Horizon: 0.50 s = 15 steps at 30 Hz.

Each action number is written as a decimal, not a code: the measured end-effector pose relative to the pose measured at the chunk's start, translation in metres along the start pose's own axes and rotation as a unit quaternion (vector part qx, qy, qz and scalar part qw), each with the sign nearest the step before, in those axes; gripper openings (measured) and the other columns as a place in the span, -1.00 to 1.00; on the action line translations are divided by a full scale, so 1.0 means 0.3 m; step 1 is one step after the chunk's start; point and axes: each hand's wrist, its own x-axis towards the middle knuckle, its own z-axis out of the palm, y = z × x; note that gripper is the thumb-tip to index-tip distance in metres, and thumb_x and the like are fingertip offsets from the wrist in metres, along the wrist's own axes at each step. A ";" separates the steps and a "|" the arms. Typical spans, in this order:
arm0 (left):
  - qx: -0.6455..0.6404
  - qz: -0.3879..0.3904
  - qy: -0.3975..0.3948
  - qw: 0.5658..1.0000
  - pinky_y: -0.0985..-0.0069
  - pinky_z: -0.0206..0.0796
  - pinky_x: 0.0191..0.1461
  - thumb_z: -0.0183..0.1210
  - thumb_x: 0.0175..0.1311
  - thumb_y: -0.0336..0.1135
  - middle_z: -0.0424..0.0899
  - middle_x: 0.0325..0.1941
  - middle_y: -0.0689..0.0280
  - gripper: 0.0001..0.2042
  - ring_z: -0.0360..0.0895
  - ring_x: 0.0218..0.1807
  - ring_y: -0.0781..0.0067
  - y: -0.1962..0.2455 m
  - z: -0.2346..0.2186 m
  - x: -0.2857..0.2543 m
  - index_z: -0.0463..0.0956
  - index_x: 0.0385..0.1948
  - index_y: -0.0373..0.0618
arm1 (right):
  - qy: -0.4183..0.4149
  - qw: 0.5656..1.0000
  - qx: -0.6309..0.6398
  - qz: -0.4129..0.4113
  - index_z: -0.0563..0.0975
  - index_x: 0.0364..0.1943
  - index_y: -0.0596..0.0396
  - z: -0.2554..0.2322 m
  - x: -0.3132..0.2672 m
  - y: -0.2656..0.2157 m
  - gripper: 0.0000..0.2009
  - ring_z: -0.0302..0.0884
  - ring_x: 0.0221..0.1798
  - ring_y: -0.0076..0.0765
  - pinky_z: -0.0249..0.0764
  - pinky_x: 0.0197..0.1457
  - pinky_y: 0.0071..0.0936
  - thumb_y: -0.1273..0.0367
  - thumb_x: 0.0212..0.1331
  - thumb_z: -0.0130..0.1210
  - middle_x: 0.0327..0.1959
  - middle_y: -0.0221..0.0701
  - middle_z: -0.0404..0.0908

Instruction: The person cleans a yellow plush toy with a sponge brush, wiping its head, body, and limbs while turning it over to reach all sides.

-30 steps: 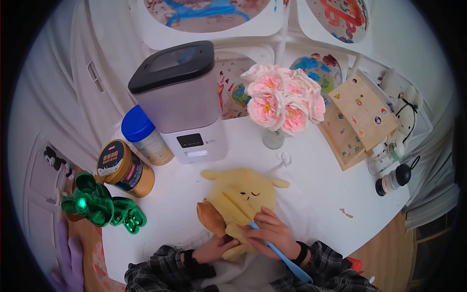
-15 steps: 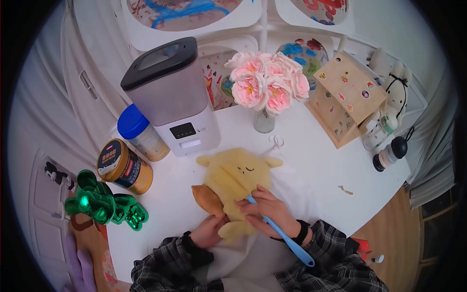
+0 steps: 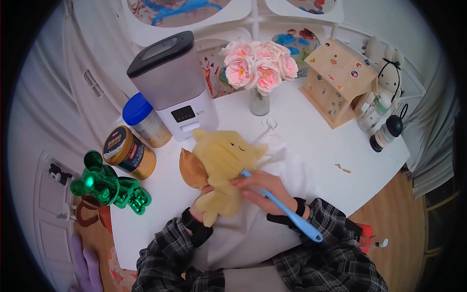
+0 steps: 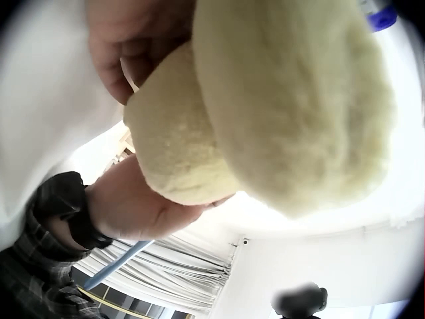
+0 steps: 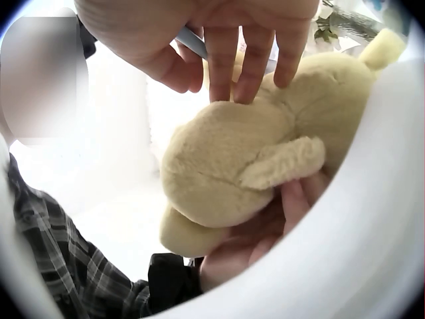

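Observation:
A yellow plush toy [image 3: 228, 155] with closed stitched eyes leans at the table's near side, an orange-brown piece [image 3: 193, 169] along its left side. My left hand [image 3: 198, 207] grips its lower left side near a leg, partly hidden by it; in the left wrist view, the curled fingers [image 4: 136, 50] are against the plush [image 4: 292, 100]. My right hand [image 3: 266, 191] holds a long light-blue handle [image 3: 294, 216], whose tip is at the toy's right side. In the right wrist view, that hand's fingertips [image 5: 244, 90] touch the plush [image 5: 222, 153], with the handle [image 5: 192, 43] beneath the palm.
White cloth [image 3: 287, 160] lies beneath and right of the toy. Behind stand a dispenser [image 3: 180, 92], two cans [image 3: 129, 151] and a rose vase [image 3: 260, 102]. A green figurine [image 3: 109, 185] is left; a wooden house [image 3: 335, 82] and bottles [image 3: 386, 132] are right.
The plush toy has moved up and left and turned, its lower part now raised by my left hand. My right hand follows with the blue handle. The head view has shifted slightly.

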 end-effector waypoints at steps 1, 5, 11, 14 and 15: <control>-0.003 -0.036 0.073 0.997 0.30 0.28 0.28 -0.15 0.41 -0.17 0.39 0.24 0.20 -0.57 0.42 0.20 0.25 0.008 0.024 -0.003 0.20 0.25 -0.13 | 0.008 1.000 0.023 0.014 0.56 -0.17 0.07 -0.009 -0.001 0.001 -0.78 0.54 -0.07 -0.19 0.44 0.00 -0.41 0.55 0.07 0.13 -0.13 -0.34 0.62; -0.022 -0.080 0.173 0.982 0.30 0.27 0.29 -0.12 0.37 -0.29 0.40 0.23 0.18 -0.58 0.43 0.19 0.26 -0.008 0.021 0.006 0.20 0.24 -0.18 | 0.065 0.994 0.083 0.008 0.54 -0.16 0.24 -0.073 0.032 -0.002 -0.60 0.49 -0.08 -0.32 0.33 0.10 -0.39 0.18 0.39 -0.23 -0.22 -0.27 0.59; 0.068 0.023 0.130 0.989 0.34 0.29 0.27 -0.05 0.35 -0.40 0.43 0.19 0.23 -0.60 0.44 0.16 0.32 -0.033 -0.011 0.040 0.22 0.22 -0.16 | 0.156 0.979 0.120 0.053 0.54 -0.19 0.28 -0.100 0.055 0.042 -0.60 0.36 -0.12 -0.37 0.20 0.06 -0.42 0.18 0.36 -0.19 -0.27 -0.31 0.48; 0.099 0.030 0.114 0.988 0.35 0.31 0.24 0.02 0.32 -0.42 0.43 0.17 0.26 -0.60 0.44 0.15 0.34 -0.046 -0.068 0.041 0.25 0.19 -0.15 | 0.154 0.963 0.206 0.079 0.55 -0.22 0.27 -0.064 0.043 0.032 -0.64 0.38 -0.12 -0.35 0.22 0.08 -0.39 0.21 0.33 -0.14 -0.26 -0.28 0.49; 0.113 0.034 0.110 0.987 0.35 0.31 0.24 0.04 0.32 -0.40 0.42 0.18 0.26 -0.61 0.43 0.16 0.34 -0.055 -0.092 0.040 0.26 0.18 -0.15 | 0.139 0.961 0.224 0.082 0.55 -0.23 0.27 -0.058 0.039 0.030 -0.65 0.40 -0.15 -0.35 0.24 0.06 -0.39 0.22 0.32 -0.14 -0.27 -0.28 0.49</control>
